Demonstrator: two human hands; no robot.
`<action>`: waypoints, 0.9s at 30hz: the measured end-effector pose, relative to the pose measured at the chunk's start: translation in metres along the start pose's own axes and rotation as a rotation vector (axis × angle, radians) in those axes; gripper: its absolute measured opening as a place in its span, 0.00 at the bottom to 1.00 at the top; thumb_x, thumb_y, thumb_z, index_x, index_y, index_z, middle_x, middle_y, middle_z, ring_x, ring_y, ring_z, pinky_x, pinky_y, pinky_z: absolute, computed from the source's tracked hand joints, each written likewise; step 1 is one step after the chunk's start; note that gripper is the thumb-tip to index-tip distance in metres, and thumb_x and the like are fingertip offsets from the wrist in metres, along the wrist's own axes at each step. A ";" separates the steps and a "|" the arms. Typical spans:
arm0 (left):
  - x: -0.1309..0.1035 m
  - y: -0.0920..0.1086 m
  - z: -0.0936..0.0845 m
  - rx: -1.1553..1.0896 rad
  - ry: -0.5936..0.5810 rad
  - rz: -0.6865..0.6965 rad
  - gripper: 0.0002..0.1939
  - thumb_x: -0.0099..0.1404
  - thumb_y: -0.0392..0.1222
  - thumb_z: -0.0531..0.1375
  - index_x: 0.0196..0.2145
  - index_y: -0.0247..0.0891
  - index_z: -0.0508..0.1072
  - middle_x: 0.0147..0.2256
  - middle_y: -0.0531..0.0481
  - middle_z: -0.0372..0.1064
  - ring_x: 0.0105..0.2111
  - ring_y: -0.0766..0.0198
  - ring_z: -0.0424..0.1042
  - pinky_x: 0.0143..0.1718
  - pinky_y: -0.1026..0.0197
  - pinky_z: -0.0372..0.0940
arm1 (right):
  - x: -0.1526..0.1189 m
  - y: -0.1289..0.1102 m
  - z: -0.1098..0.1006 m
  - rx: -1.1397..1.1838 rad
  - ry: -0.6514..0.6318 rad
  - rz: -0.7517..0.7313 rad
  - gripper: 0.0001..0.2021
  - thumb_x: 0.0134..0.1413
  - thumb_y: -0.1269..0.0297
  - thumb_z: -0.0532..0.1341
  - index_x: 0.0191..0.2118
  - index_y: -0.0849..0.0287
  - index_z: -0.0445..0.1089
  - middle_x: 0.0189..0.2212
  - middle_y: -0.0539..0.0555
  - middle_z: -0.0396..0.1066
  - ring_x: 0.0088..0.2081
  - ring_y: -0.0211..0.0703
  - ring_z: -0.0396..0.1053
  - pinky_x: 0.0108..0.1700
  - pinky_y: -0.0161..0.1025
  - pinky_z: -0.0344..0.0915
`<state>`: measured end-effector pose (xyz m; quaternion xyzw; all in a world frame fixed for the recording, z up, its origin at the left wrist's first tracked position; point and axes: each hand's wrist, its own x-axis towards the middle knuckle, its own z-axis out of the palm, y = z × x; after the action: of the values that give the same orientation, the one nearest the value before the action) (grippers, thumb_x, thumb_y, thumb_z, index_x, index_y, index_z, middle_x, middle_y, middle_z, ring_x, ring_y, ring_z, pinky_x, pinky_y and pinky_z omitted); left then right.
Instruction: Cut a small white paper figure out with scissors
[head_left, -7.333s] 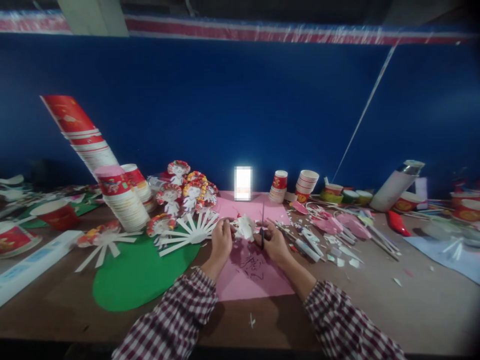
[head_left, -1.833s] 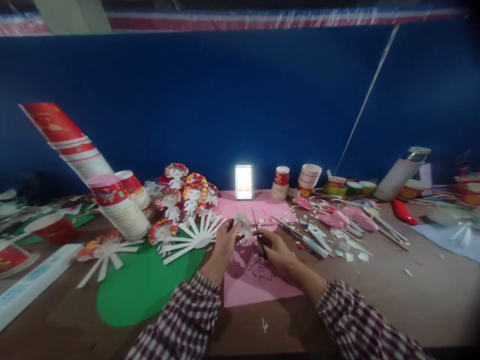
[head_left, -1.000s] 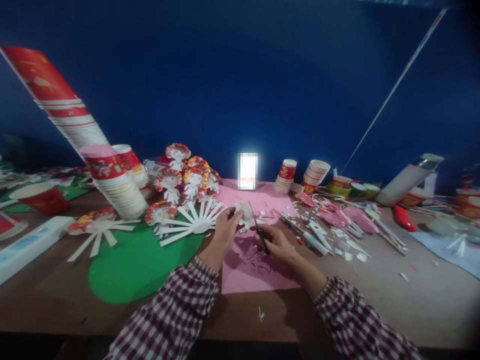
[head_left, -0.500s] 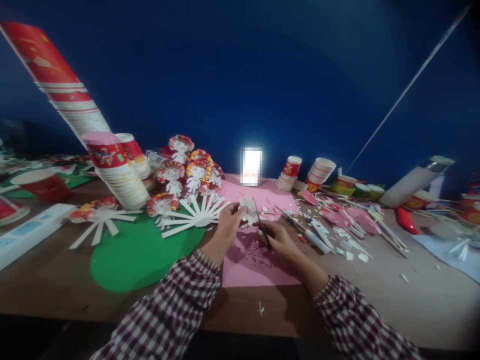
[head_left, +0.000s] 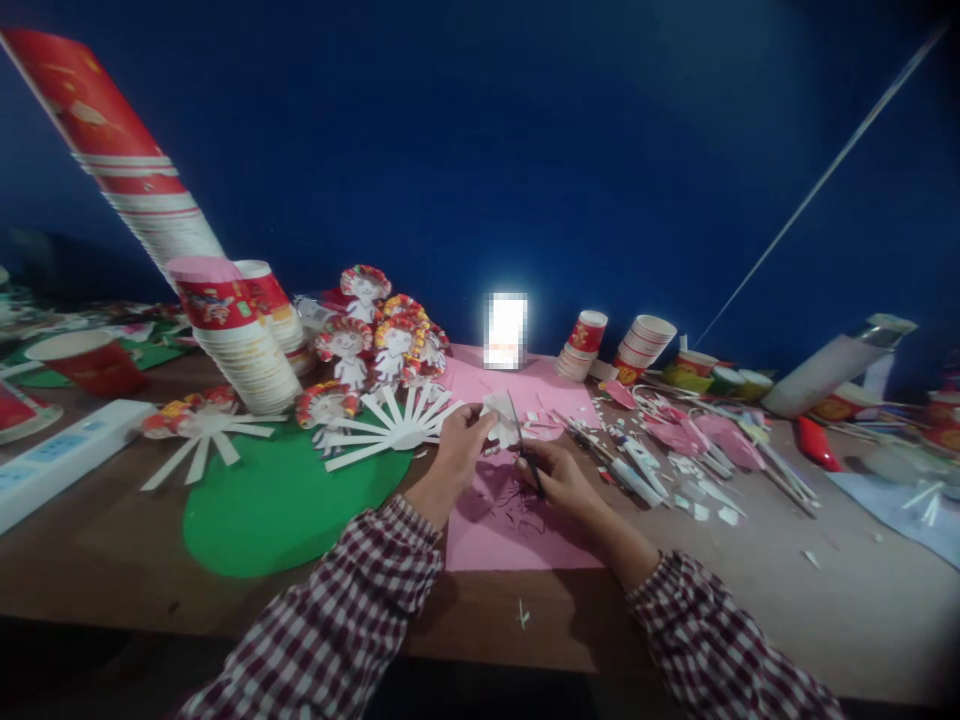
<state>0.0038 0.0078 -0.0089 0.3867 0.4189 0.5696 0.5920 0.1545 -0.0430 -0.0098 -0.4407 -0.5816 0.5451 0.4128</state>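
Between the fingers of my left hand is a small white paper piece, held up over the pink sheet. My right hand is closed on dark scissors, whose blades point up and lie against the right side of the paper. Black marks cover part of the pink sheet under my hands. Left of my left hand, a fan of white paper strips overlaps a green oval sheet.
Stacked red-and-white cups and paper figures stand at the left, near a white power strip. Further cups, pens, paper scraps and a red object are at the right. A bright pixelated patch is at the back.
The view has shifted slightly. My hands stay in nearly the same place, and the white paper is tilted a little differently beside the scissor blades.
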 end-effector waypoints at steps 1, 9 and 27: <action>0.000 0.000 0.000 -0.001 -0.002 0.001 0.14 0.50 0.44 0.65 0.33 0.34 0.71 0.28 0.51 0.69 0.23 0.68 0.69 0.23 0.65 0.65 | 0.000 -0.001 0.000 -0.005 -0.004 -0.001 0.23 0.49 0.52 0.65 0.45 0.65 0.68 0.21 0.45 0.58 0.22 0.31 0.51 0.23 0.31 0.50; 0.001 -0.002 0.000 -0.020 -0.002 0.003 0.15 0.49 0.44 0.65 0.33 0.34 0.71 0.28 0.50 0.69 0.23 0.68 0.69 0.23 0.65 0.66 | 0.001 0.001 -0.001 -0.024 -0.007 -0.018 0.23 0.49 0.51 0.64 0.45 0.64 0.68 0.22 0.46 0.59 0.23 0.32 0.52 0.23 0.31 0.50; -0.002 0.003 0.002 0.021 0.015 -0.023 0.14 0.50 0.44 0.64 0.33 0.33 0.71 0.27 0.50 0.69 0.23 0.68 0.69 0.25 0.65 0.66 | -0.005 -0.004 0.004 0.029 0.012 0.021 0.19 0.50 0.53 0.64 0.44 0.61 0.69 0.22 0.45 0.57 0.22 0.31 0.50 0.22 0.30 0.48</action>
<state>0.0047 0.0059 -0.0053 0.3837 0.4338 0.5613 0.5912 0.1515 -0.0490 -0.0061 -0.4442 -0.5665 0.5551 0.4166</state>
